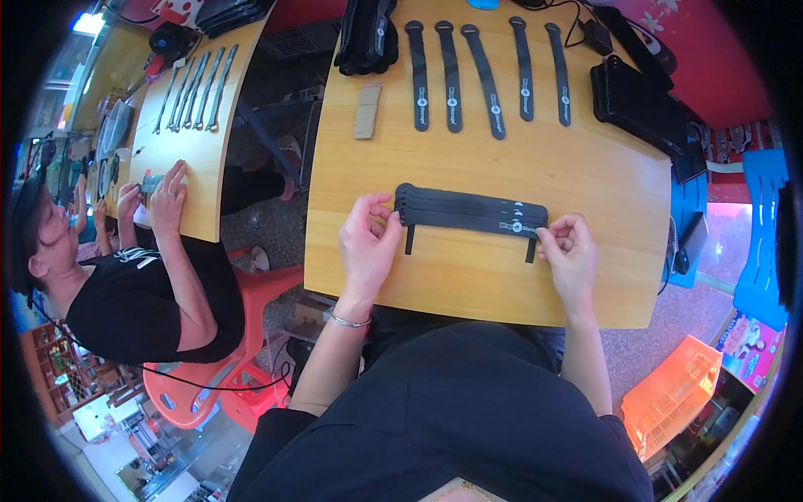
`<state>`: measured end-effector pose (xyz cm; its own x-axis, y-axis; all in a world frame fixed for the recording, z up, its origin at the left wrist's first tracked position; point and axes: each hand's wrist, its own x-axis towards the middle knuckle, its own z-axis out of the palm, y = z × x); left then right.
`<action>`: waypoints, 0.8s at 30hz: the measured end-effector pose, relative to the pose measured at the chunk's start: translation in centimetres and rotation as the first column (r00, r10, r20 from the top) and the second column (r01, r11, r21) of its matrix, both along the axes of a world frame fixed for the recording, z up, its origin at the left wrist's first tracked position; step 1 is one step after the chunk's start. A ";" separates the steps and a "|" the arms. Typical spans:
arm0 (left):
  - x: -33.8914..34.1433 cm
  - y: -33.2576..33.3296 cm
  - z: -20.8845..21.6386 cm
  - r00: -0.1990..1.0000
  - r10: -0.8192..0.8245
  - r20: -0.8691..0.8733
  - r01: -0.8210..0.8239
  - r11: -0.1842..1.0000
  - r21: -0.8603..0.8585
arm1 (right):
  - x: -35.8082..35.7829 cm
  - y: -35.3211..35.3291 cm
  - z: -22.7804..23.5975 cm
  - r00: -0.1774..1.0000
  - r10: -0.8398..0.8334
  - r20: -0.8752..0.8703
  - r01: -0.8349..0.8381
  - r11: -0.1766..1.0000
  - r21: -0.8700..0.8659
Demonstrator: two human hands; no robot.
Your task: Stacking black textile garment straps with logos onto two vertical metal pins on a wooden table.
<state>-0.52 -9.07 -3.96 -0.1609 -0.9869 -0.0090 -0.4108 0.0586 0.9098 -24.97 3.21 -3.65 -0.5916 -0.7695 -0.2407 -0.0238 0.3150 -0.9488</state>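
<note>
A fanned stack of black straps [468, 211] with round ring ends at its left lies across the wooden table in front of me. My left hand [370, 243] pinches the ring end, thumb against the edge. At the other end, my right hand [570, 253] has thumb and fingers closed on the lower corner. One narrow black strip [409, 241] sticks out below the stack near my left hand, and a second narrow strip [530, 251] pokes out beside my right fingertips. Farther up, several single straps, among them a leftmost strap [420, 79], lie spaced apart, ring ends away from me.
A small brown cardboard piece [366, 111] lies left of the single straps. Behind it sits a black strap pile [366, 38]; another black stack [640, 109] overhangs the right edge. An orange crate [673, 393] stands lower right. At left, a person [142, 284] works at another table.
</note>
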 end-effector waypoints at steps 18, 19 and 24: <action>0.0 0.0 -0.1 1.000 -0.012 0.015 0.012 1.000 0.002 | -0.1 0.1 0.2 1.000 0.009 -0.017 -0.009 1.000 0.018; 0.0 0.0 -0.1 1.000 -0.012 0.008 0.012 1.000 0.007 | -0.1 0.1 0.1 1.000 0.006 -0.018 -0.006 1.000 0.018; 0.1 0.1 -0.3 1.000 -0.013 -0.005 0.013 1.000 0.003 | 0.0 0.0 0.1 1.000 0.011 0.006 -0.012 1.000 0.024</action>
